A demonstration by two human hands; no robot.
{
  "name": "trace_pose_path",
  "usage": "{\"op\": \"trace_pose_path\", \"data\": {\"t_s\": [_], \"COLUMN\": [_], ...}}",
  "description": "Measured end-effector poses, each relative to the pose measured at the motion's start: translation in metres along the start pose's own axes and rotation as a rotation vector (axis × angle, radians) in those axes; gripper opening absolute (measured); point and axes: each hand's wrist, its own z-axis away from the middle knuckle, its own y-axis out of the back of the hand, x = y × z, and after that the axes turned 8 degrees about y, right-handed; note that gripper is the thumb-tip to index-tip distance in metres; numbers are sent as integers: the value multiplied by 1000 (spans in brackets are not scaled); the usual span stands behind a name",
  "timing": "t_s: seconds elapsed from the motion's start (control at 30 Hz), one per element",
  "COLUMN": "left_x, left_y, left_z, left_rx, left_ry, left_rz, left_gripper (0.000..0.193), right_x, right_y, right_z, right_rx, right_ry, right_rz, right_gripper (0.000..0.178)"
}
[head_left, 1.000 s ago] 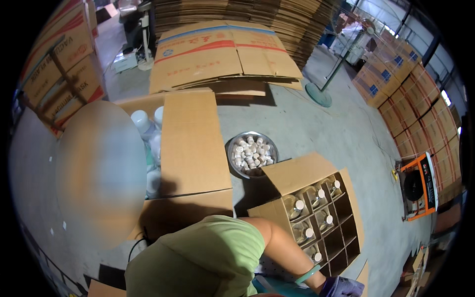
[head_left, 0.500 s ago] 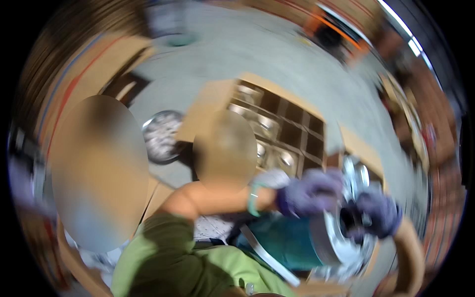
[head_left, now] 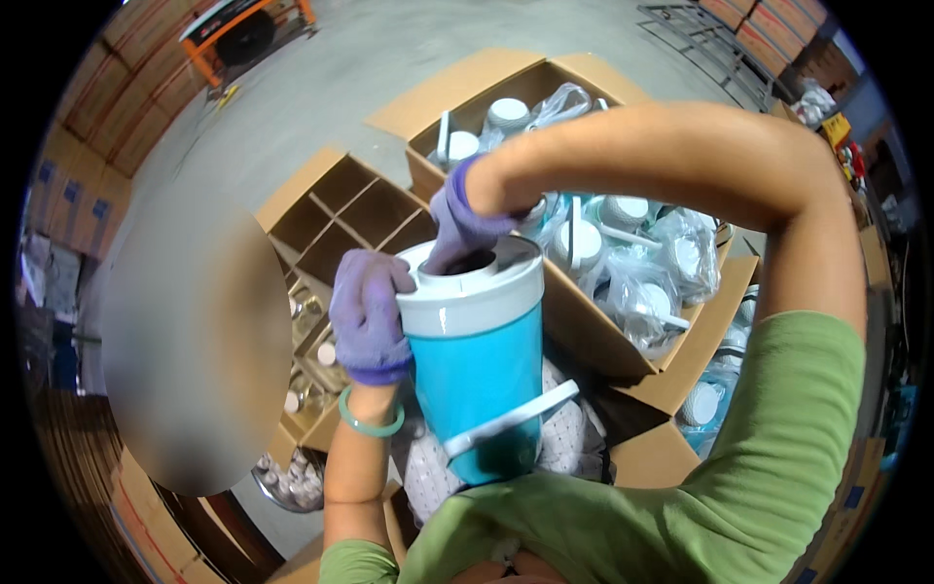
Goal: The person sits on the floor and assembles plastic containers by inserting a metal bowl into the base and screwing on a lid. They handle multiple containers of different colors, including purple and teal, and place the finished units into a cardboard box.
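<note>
A turquoise insulated jug [head_left: 474,380] with a broad white top [head_left: 467,310] stands nearly upright on my lap, leaning against my body. Its white carry handle [head_left: 511,419] hangs across the lower side. My left hand [head_left: 370,307], in a purple glove, is closed on the left edge of the white top. From above, my right hand [head_left: 462,224], gloved the same way, reaches into the round dark opening of the top. Its fingertips are hidden there, so I cannot see whether they hold anything.
Right of the jug, an open carton [head_left: 603,336] holds plastic-wrapped jugs with white lids [head_left: 584,243]. Another carton [head_left: 321,209] with cardboard dividers stands at the left, glass jars [head_left: 309,394] in its near cells. Below it sits a round metal tray [head_left: 292,487] of small pieces.
My view has swung right, toward the carton of wrapped jugs. The jug, earlier lying tilted with its opening facing right, now stands up. My right hand has gone into the opening.
</note>
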Motion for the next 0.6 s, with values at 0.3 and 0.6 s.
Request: {"op": "trace_pose_path", "data": {"t_s": [0.3, 0.6], "left_x": [-77, -159], "left_y": [5, -22], "left_z": [-28, -95], "left_rx": [23, 81], "left_ry": [224, 613], "left_rz": [386, 417], "left_gripper": [22, 32], "right_x": [459, 498], "right_y": [-18, -65], "right_z": [-144, -207], "right_rx": [1365, 1980], "right_ry": [-996, -157], "right_rz": [-1195, -2058], "right_gripper": [68, 43]}}
